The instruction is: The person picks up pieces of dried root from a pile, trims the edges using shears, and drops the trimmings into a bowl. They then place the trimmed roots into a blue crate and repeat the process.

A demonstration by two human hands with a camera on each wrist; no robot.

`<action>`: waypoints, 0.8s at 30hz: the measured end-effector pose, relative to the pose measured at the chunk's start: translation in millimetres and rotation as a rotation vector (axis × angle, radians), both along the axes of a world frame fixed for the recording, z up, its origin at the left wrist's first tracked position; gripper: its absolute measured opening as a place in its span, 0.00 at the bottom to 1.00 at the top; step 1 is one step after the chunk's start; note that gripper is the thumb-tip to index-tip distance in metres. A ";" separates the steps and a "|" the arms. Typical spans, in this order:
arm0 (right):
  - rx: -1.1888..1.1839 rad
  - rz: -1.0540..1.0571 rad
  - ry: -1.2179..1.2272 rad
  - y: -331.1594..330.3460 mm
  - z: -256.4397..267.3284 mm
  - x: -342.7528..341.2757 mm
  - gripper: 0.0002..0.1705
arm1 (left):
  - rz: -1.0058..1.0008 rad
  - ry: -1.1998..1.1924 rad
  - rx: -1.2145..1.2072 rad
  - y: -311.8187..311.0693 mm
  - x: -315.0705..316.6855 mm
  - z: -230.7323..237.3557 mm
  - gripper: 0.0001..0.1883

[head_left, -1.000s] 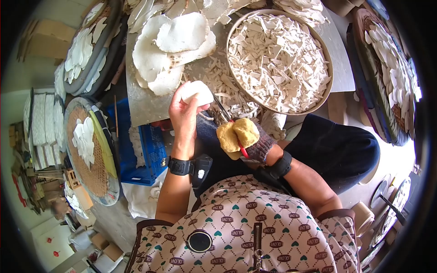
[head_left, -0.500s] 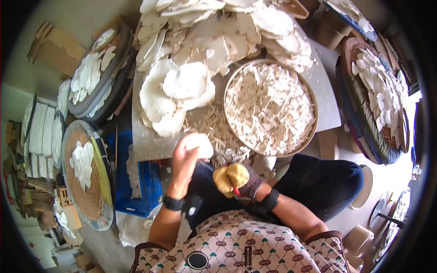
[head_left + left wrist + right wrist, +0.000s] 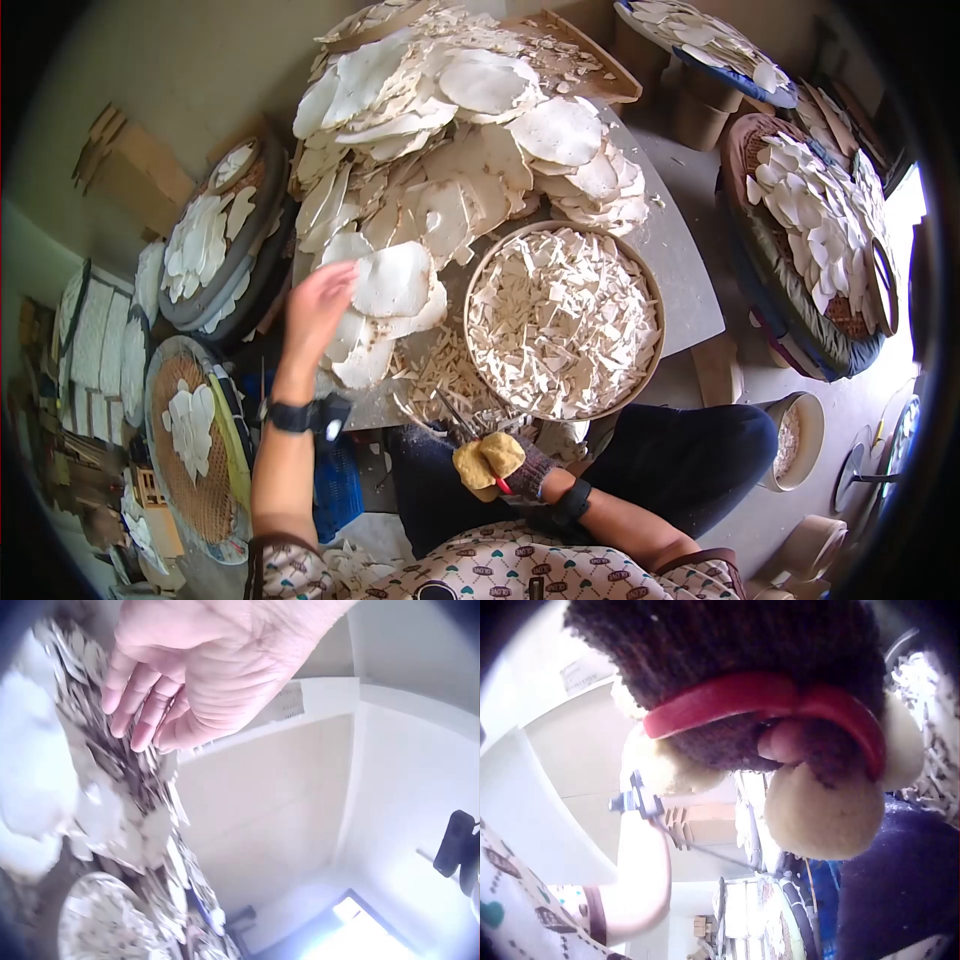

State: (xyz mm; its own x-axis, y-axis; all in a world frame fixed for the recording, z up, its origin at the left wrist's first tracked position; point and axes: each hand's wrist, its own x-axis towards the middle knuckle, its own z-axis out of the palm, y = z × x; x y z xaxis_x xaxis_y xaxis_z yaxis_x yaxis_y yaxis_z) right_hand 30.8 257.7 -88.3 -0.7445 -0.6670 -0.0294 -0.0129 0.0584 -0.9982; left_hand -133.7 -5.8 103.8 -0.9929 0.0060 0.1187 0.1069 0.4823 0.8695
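My bare left hand (image 3: 318, 305) is over the left edge of the table, fingertips at the edge of a pale, flat, rounded sheet (image 3: 395, 282). In the left wrist view its fingers (image 3: 154, 712) hang loosely bent with nothing between them. That sheet lies on other pale sheets with ragged edges. Low at the table's front edge, my right hand (image 3: 532, 468), in a dark knitted glove, grips scissors (image 3: 502, 486) with red handles. Yellow foam pads (image 3: 488, 460) wrap the fingers, and the dark blades point up and left toward loose scraps (image 3: 440, 365).
A round tray (image 3: 659, 310) full of pale cut scraps sits on the metal table (image 3: 690, 300). Behind it rises a large heap of pale sheets (image 3: 490, 80). Round trays of white pieces stand left (image 3: 215, 500) and right (image 3: 745, 165). A blue crate (image 3: 338, 490) is below the table's left side.
The small white piece that my left hand held is out of it. That hand has moved left and forward to the sheets. My right hand still holds the scissors low; the head view has tilted up.
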 end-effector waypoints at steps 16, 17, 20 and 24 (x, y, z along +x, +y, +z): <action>0.217 -0.014 0.197 6.7 15.9 -12.5 0.20 | -0.191 -0.538 0.999 146.1 -199.0 -35.3 0.24; 0.213 0.002 0.170 4.1 12.0 -9.5 0.20 | -0.218 -0.562 1.014 138.2 -185.8 -29.8 0.23; 0.193 -0.015 0.312 -2.9 -7.5 -1.5 0.17 | -0.236 -0.276 0.666 121.3 -112.4 -13.1 0.12; -0.144 -0.047 0.055 -13.5 -16.9 4.6 0.11 | -0.101 -0.103 0.495 94.4 -29.5 -23.8 0.22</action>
